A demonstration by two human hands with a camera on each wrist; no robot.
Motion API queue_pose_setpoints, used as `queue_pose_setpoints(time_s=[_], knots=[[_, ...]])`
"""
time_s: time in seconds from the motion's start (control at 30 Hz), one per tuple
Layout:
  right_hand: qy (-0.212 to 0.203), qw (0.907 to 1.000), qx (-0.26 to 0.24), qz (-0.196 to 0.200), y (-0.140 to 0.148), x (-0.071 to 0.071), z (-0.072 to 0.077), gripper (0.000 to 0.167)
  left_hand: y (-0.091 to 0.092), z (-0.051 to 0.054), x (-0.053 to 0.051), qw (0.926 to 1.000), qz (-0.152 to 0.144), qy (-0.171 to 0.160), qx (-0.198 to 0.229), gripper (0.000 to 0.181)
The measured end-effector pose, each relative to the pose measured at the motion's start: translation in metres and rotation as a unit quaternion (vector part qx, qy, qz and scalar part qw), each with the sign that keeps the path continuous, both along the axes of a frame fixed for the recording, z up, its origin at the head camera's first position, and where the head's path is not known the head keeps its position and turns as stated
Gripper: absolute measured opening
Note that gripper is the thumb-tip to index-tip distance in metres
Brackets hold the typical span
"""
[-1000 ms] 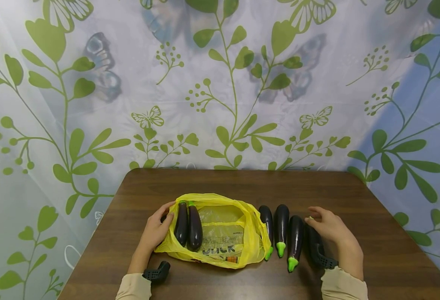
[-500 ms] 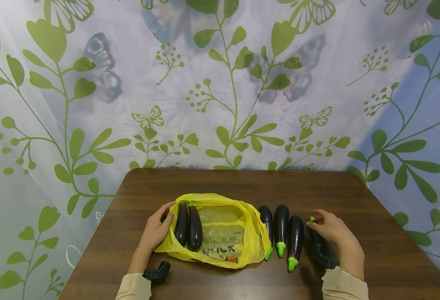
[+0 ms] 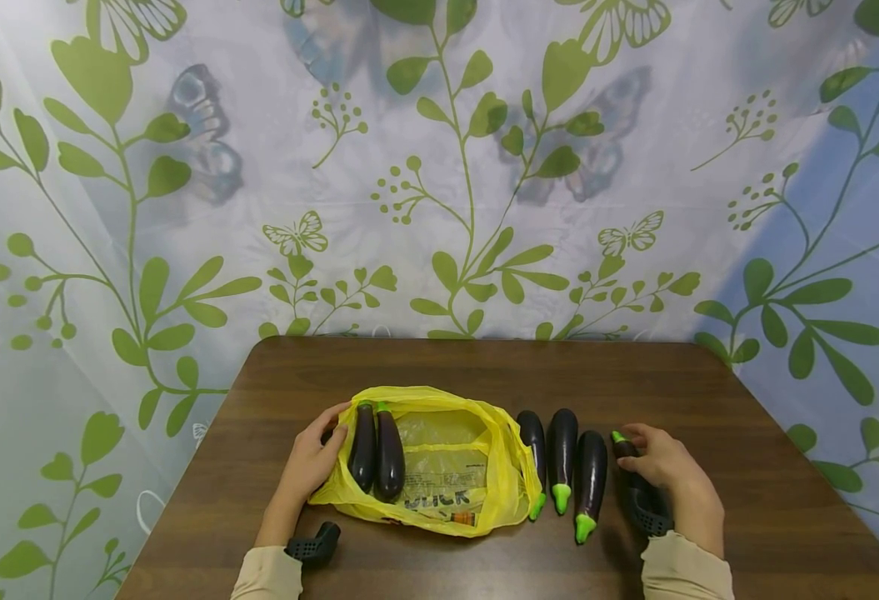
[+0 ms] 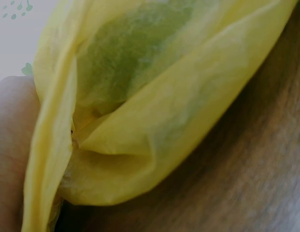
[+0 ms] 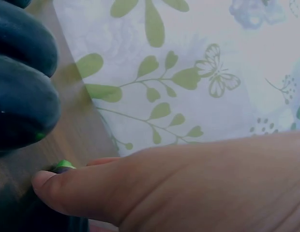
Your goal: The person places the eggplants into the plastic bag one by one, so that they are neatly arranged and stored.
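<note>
A yellow plastic bag lies with its mouth wide, two dark eggplants side by side in its left part. My left hand holds the bag's left rim; in the left wrist view the film of the yellow bag fills most of the picture, beside the hand. On the right, my right hand grips another eggplant near its green stem end, which points away from me. The wrist camera and hand hide much of its body. In the right wrist view my thumb lies across this eggplant.
Between the bag and my right hand lie three eggplants in a row, green ends towards me; the leftmost is partly covered by the bag. All rests on a brown wooden table. A leaf-patterned curtain hangs behind it.
My right hand has shifted slightly towards me and settled around the eggplant's stem end, more of which now shows. The left hand and the bag stay where they were.
</note>
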State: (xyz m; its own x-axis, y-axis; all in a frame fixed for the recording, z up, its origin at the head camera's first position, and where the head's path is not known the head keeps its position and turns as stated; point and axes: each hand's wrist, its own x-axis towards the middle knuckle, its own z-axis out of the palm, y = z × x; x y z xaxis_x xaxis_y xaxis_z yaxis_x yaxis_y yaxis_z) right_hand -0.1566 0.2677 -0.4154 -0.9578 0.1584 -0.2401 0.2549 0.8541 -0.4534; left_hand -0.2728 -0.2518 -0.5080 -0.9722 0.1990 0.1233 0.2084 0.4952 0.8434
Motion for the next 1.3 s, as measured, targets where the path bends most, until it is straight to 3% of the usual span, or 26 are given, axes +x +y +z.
queue_pose_setpoints(time_s=[0.73,1.3], knots=[[0.008,0.9998,0.013,-0.009,0.001,-0.003,-0.009,0.056,0.0,-0.002,-0.001,1.0,0.0,0.003,0.001,0.041],[0.048,0.9987,0.017,-0.009,-0.004,-0.004,0.003,0.054,0.0,-0.002,0.0,1.0,0.001,0.001,0.004,0.041]])
